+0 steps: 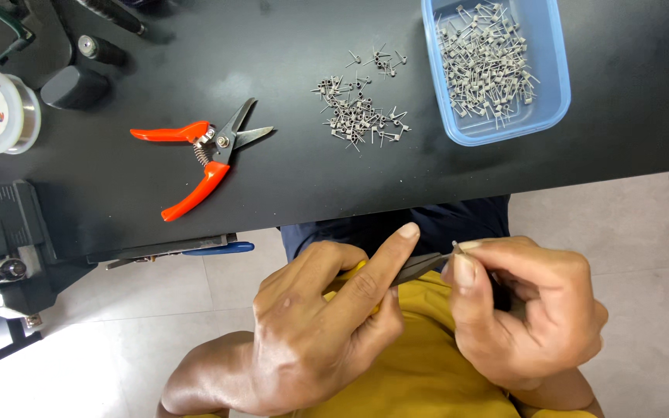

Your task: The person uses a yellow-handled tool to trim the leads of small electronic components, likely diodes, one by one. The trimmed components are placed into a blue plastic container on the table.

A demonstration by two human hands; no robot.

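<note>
The left hand (327, 325) is gripping a yellow-handled tool (420, 265) below the table edge, index finger stretched along it; the tool's long axis is lying nearly level, its dark tip pointing right toward the right hand (524, 310). That hand is pinching a small wire coil (456, 247) between thumb and forefinger, right at the tool's tip. On the black table (118, 193) are lying orange-handled snips (203, 151), loose coils (361, 108) and a blue tray (551, 85) of them

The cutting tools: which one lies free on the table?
The orange-handled snips, lying open on the black table. The other, a yellow-handled tool, is gripped in the left hand.
</note>
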